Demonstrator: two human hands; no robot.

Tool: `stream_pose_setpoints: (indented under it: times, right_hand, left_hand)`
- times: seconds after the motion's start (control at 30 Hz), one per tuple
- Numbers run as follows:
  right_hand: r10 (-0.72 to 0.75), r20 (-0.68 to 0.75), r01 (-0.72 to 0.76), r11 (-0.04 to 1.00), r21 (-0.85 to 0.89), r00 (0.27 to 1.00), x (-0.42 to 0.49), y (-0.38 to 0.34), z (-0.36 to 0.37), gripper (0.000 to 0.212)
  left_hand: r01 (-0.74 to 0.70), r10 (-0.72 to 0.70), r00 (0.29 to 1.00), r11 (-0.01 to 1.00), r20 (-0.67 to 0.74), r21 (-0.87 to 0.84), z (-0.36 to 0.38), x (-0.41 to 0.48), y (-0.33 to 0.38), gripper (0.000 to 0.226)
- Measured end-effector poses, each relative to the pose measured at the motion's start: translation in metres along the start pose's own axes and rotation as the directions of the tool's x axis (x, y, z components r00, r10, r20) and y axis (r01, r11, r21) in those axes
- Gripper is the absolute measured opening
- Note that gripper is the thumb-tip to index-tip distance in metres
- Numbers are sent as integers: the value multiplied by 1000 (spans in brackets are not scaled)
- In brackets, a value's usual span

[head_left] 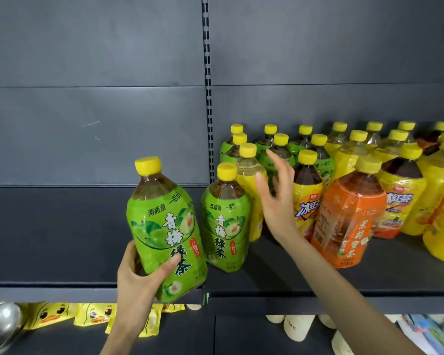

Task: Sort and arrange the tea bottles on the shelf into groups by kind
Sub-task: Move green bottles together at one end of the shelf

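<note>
Shelf: a dark grey metal shelf [62,234] in front of me, its left bay bare.
Front left of right bay: a green-labelled plum green tea bottle with a yellow cap [226,221], standing upright.
Front middle: an orange-labelled jasmine tea bottle [349,219], upright, touching a yellow-labelled iced black tea bottle [306,201].
Behind: more green-labelled bottles [280,149] in rows.
Right side: yellow-labelled bottles [400,201] packed close together.
</note>
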State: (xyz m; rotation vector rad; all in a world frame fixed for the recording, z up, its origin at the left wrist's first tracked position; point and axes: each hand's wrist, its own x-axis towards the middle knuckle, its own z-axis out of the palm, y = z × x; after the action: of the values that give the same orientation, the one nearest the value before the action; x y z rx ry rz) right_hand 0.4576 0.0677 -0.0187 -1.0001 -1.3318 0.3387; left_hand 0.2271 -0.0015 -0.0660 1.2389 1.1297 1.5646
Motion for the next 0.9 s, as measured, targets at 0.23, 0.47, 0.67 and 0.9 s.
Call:
stream_pose_setpoints:
  times: [0.23, 0.47, 0.67, 0.9]
  right_hand:
    - [268, 315, -258, 963, -72, 910, 27, 14, -3, 73]
    - [168, 228, -155, 985, -76, 959, 6, 12, -12, 64]
    - [70, 60, -51, 959, -279, 996, -11, 4, -20, 69]
    - [67, 22, -54, 924, -379, 997, -19, -3, -37, 74]
  left_hand:
    - [-9, 9, 997, 1000, 70, 4, 1, -7, 4, 80]
    - [-4, 5, 996, 1000, 89, -14, 11, -7, 3, 68]
    - [-10, 11, 995, 1000, 101, -14, 17, -10, 2, 69]
    - [-9, 8, 994, 1000, 113, 3, 21, -16, -2, 76]
